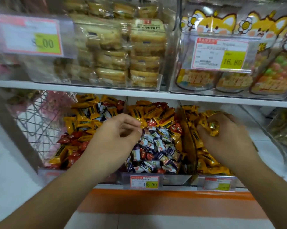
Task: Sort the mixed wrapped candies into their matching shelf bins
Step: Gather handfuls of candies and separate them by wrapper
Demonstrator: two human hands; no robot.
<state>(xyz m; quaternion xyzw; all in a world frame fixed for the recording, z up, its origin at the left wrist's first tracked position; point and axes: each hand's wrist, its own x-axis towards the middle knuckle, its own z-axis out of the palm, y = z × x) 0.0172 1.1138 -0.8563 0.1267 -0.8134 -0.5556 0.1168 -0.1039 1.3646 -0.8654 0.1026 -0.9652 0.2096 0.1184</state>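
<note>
Three clear bins sit side by side on the lower shelf. The left bin (45,172) holds yellow, red and a few white-blue candies mixed. In the middle bin (175,178) lie white-blue candies (156,146) with yellow and red ones around them. Only yellow candies fill the right bin (242,180). My left hand (113,138) hovers over the middle bin and pinches the end of a yellow candy (143,124) between thumb and fingers. My right hand (228,138) is over the right bin, its fingers curled round a few yellow candies (213,128).
An upper shelf (89,92) hangs close above the bins, carrying a clear box of wrapped cakes (122,52) and one of cartoon-fox candy bags (230,55). A wire basket (40,123) stands left of the bins. Price tags (145,181) line the bin fronts.
</note>
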